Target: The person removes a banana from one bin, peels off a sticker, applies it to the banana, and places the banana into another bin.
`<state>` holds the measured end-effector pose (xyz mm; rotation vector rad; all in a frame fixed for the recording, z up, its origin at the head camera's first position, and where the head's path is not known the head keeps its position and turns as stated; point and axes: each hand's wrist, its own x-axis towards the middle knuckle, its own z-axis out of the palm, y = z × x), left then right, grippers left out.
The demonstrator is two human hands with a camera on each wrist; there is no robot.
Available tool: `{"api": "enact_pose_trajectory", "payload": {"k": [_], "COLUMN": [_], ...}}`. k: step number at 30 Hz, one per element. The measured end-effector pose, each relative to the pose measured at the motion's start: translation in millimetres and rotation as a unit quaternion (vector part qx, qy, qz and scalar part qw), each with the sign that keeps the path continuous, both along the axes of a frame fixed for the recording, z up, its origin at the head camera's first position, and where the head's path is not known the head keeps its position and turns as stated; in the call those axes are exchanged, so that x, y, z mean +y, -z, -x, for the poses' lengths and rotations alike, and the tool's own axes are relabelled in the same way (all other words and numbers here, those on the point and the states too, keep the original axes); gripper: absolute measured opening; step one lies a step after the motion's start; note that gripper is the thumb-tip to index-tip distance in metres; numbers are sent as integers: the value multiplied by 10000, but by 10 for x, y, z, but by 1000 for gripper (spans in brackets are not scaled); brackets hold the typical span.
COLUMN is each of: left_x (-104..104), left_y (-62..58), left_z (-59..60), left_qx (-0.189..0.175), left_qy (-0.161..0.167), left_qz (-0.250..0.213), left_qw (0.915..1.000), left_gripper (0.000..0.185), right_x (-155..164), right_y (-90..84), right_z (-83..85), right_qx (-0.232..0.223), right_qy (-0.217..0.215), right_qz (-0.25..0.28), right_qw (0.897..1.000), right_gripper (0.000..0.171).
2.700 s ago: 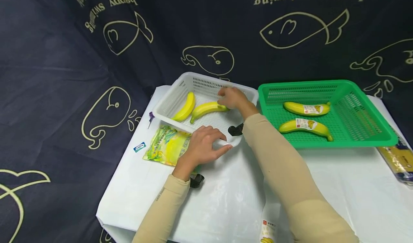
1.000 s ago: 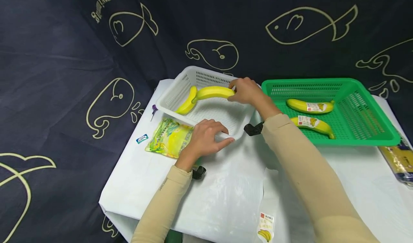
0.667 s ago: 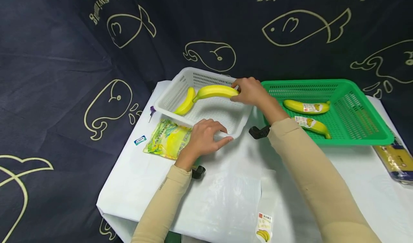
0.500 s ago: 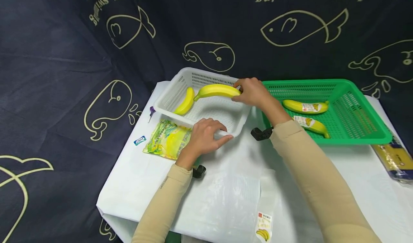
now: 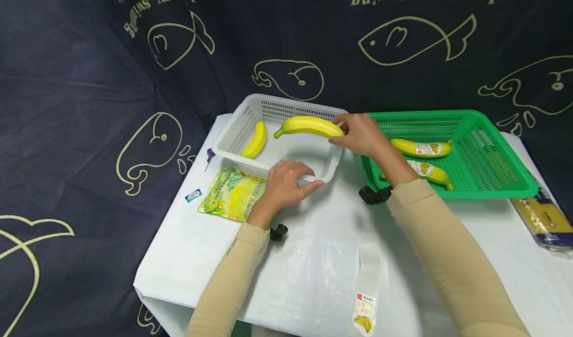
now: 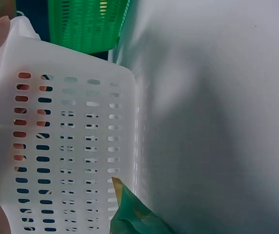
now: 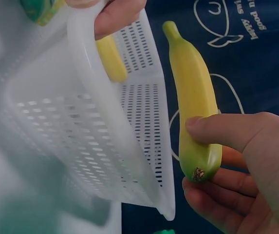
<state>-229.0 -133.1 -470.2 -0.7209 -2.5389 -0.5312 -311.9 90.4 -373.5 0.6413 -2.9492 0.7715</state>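
My right hand [image 5: 361, 135] pinches the banana [image 5: 309, 125] near its blunt end, so hold firm, clear of the white basket [image 5: 288, 149] (my left hand [image 5: 286, 184] grips its rim).

The right hand [image 7: 268, 161] pinches a banana [image 7: 197, 92] near its blunt end, stem pointing away. Beside it, the left hand [image 7: 117, 17] grips the rim of a white basket [image 7: 88, 53] holding another yellow fruit [image 7: 111, 58]. Dark cloth [image 7: 270, 73] lies behind.

head: high, forward-down | left wrist: near, facing white basket [image 6: 55, 141] | right wrist: near, facing banana [image 7: 195, 92] | shared: white basket
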Motion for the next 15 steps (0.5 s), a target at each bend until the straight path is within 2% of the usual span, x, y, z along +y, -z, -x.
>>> {"api": "enact_pose_trajectory", "payload": {"k": [5, 9, 12, 15], "left_x": [9, 10, -7, -39], "left_y": [1, -23, -43, -42], "left_z": [4, -14, -62, -150], "left_qx": [-50, -82, 7, 201], "left_qy": [32, 181, 395, 615], "left_qz": [47, 10, -475, -1325], "left_qw": [10000, 9998, 9981, 9891], "left_gripper": [43, 41, 33, 23], "right_x": [103, 213, 306, 404], "right_y": [-15, -24, -13, 14], "right_z": [-93, -226, -353, -494], "right_qx": [-8, 64, 144, 205], "right_qy": [19, 19, 3, -1], "right_qz": [85, 266, 498, 618], "right_qw": [10000, 9996, 9987, 9979], "right_gripper": [53, 50, 48, 49]}}
